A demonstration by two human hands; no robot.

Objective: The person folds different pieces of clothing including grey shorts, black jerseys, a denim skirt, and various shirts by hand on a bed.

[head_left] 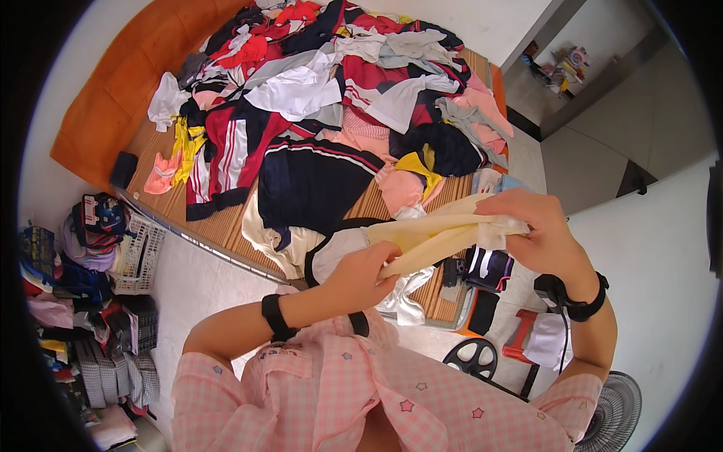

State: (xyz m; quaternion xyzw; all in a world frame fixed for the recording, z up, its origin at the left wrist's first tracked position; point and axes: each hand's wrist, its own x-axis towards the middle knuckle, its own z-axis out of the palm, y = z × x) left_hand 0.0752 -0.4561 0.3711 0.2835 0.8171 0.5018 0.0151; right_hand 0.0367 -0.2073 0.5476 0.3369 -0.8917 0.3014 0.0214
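Observation:
A pale yellow garment [429, 239] is stretched between my two hands, above the near edge of the bed. My left hand [361, 273] is closed on its lower left end. The right hand [531, 224] grips the other end, where the cloth is bunched and whiter. Its exact kind does not show. Behind it lie a light grey piece with black trim [339, 252] and a cream satin cloth [275, 237]. White satin fabric [409, 297] hangs below the garment at the bed's edge.
Mixed clothes cover the bed [158, 203], including a navy garment [320, 181] and a white shirt [294, 94]. At left stand a white basket [141, 252] and piles of folded clothes [113, 369]. A red stool [520, 335] and a fan [614, 410] are at right.

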